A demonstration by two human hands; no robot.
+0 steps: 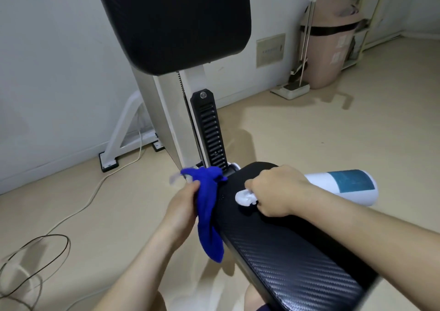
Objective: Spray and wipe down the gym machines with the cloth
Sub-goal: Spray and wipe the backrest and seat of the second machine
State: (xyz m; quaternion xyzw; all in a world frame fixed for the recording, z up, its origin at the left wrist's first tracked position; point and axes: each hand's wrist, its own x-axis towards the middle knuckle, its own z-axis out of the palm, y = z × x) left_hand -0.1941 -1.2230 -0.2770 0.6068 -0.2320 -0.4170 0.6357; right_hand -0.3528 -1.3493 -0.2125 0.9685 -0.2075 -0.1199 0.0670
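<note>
Black carbon-weave vinyl seat pad (297, 263) runs from lower right up to centre. Left hand (183, 206) sits at its left edge, fingers curled tight round a bright blue cloth (209, 206). The cloth is bunched above the fist at the pad's far-left corner, and its tail hangs down beside the pad's edge.

Right hand (276, 191) is over the pad's far end, fingers wrapped round the neck of a white plastic spray bottle with a teal label (345, 187). The bottle lies sideways, body pointing right past the pad. Its white nozzle head (245, 197) points left, low over the pad; contact cannot be told.

Thin dark cable (59, 241) loops on the beige floor (333, 132) at lower left.

Beyond the hands a black ribbed adjuster rail (212, 132) rises, tilted, along a white metal upright (164, 110). A black padded backrest (173, 20) tops the upright. White triangular floor brace (123, 129) stands behind, near the pale wall.

Far right, a pink plastic bin with a black band (333, 44) stands by the wall, with a thin pole (307, 37) in front of it.
</note>
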